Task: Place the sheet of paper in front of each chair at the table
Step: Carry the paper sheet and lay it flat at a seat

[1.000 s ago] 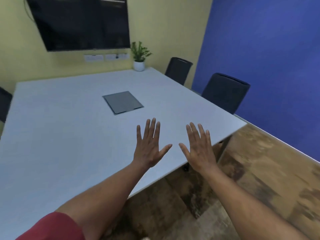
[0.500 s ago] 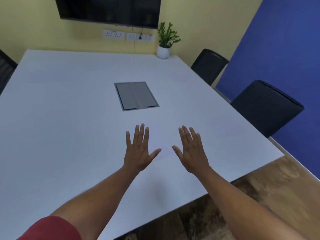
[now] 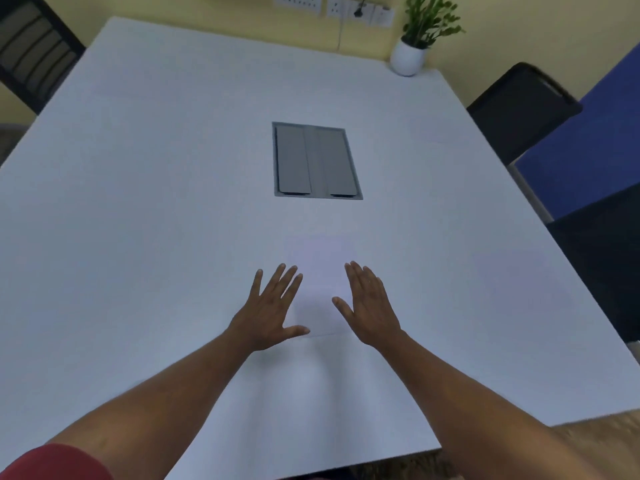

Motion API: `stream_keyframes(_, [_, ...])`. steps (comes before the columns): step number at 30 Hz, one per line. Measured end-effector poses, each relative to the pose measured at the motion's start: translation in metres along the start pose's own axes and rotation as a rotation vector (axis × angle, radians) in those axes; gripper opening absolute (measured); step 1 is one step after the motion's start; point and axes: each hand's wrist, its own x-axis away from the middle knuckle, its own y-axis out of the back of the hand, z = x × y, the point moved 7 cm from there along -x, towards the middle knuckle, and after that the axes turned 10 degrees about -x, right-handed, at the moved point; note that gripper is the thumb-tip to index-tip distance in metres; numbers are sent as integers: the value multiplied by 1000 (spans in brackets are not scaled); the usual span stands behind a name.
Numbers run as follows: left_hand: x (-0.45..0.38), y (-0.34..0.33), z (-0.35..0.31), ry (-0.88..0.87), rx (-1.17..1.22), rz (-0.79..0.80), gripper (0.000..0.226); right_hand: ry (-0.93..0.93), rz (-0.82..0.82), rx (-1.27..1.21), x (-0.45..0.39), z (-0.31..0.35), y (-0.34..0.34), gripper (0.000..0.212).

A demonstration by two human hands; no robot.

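Here both hands' fingers (image 3: 277,289) spread flat beside the sheet (image 3: 320,271), lengthwise away.

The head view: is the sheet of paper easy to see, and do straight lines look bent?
Head view: the white sheet of paper nearly blends into the pale table, only a faint edge near the left hand; wide-angle distortion bows the table edges; slightly soft.

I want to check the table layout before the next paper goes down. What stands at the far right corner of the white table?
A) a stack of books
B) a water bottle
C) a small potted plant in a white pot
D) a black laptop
C: a green potted plant in a white pot stands at the far right corner of the table, below the wall sockets.
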Motion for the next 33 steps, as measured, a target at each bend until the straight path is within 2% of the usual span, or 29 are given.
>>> stream_keyframes(5, [-33,-24,-9,25,48,102,124,37,120,-5,-52,-46,-13,91])
stream_keyframes(11, [-68,-65,-12,63,94,240,129,46,241,-59,-113,-96,-31,79])
stream_keyframes(19, [-78,-104,-7,-6,75,300,121,80,238,-68,-182,-139,-36,66])
stream_keyframes(23, [-83,-107,-3,0,124,284,119,113,224,-96,-201,-147,-43,71])
stream_keyframes(27, [-83,-107,-2,19,167,262,118,159,193,-33,-208,-155,-54,85])
stream_keyframes(33, [-84,-109,-1,20,199,248,117,191,139,20,-207,-160,-66,79])
